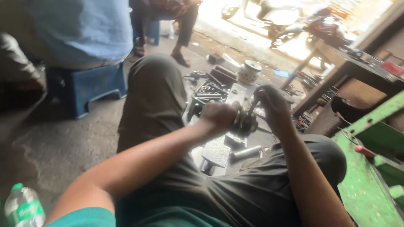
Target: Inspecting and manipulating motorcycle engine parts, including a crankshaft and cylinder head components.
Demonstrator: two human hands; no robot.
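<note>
You are sitting low over a grey concrete floor [63, 143], knees apart in dark trousers, with a green metal frame [370, 168] close on your right and a dark desk [353, 63] beyond it. A person in a blue shirt [80, 29] sits on a blue stool [86, 86] to your upper left, and another person's sandalled foot [181, 59] rests farther back. Between your knees lie scattered metal parts: a flat textured plate [216, 152], a short steel cylinder [245, 152], a tray of bolts and sockets [209, 92], and a pale round canister [249, 71]. A plastic bottle with a green cap [23, 208] stands at the bottom left. Your left hand [218, 118] has its grip closed tight around the near end of a dark round metal assembly [245, 122], held in the air above the plate. Your right hand [273, 107] curls over the far side of it, fingers seemingly pinched on a thin lever or tool there, though motion blur leaves that unclear.
</note>
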